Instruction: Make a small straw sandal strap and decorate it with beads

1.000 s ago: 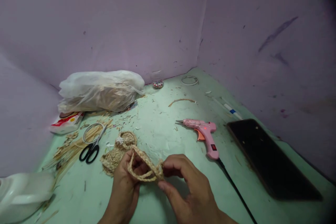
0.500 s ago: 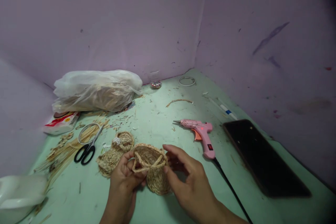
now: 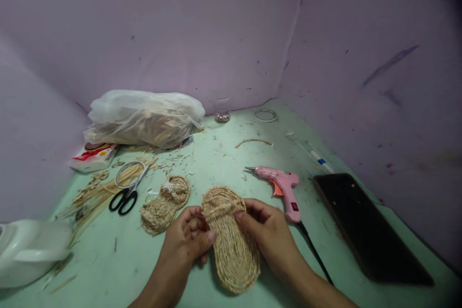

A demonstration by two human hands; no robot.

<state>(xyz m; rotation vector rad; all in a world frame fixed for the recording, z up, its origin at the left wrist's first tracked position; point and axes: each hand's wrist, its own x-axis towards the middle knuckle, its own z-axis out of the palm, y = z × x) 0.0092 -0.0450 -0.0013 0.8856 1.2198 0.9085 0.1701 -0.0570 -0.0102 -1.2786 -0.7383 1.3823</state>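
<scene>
A small woven straw slipper (image 3: 236,250) is held between both hands, its flat oval sole facing up at me and a braided strand crossing near the far end. My left hand (image 3: 187,240) pinches its left edge, thumb on the near face. On the right edge, my right hand (image 3: 269,231) grips it with the thumb over the braid. Left of it, a second straw slipper (image 3: 159,209) with a cluster of white beads lies on the table. A pink glue gun (image 3: 283,185) with a lit red light rests just beyond my right hand.
Black-handled scissors (image 3: 126,197) lie by loose straw strands (image 3: 94,202) at left. A white plastic jug (image 3: 32,252) stands near left. Behind are a plastic bag (image 3: 151,118), a jar of beads (image 3: 223,116) and a ring (image 3: 265,115). A black phone (image 3: 371,231) lies at right.
The slipper in my hands has turned from showing its open front with the crossed braid to lying flat, sole lengthwise toward me. The view has shifted slightly left.
</scene>
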